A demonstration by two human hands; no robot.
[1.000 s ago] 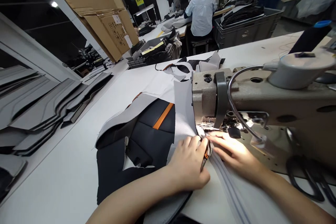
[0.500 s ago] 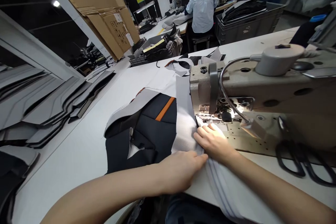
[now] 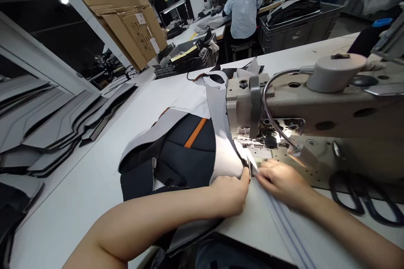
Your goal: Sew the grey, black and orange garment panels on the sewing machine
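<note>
My left hand (image 3: 231,194) lies closed on the grey fabric panel (image 3: 224,151), thumb and finger pinching its edge just in front of the needle. My right hand (image 3: 282,180) presses on a grey strip with piping (image 3: 284,229), fingers together at the seam, touching the left hand's fingertips. Both sit under the lit head of the beige sewing machine (image 3: 315,105). The grey panel joins a black seat-cover piece with an orange stripe (image 3: 186,147) that spreads to the left on the white table (image 3: 78,193).
Stacks of grey cut panels (image 3: 47,130) lie at the left. Black scissors (image 3: 356,193) rest on the machine bed at the right. Cardboard boxes (image 3: 126,12) lean at the back. A person in a light shirt (image 3: 243,8) sits at a far table beside a grey crate (image 3: 296,29).
Both hands slid back toward me along the seam and then forward again. They now pinch the fabric edges together just before the needle. The fabric has shifted slightly.
</note>
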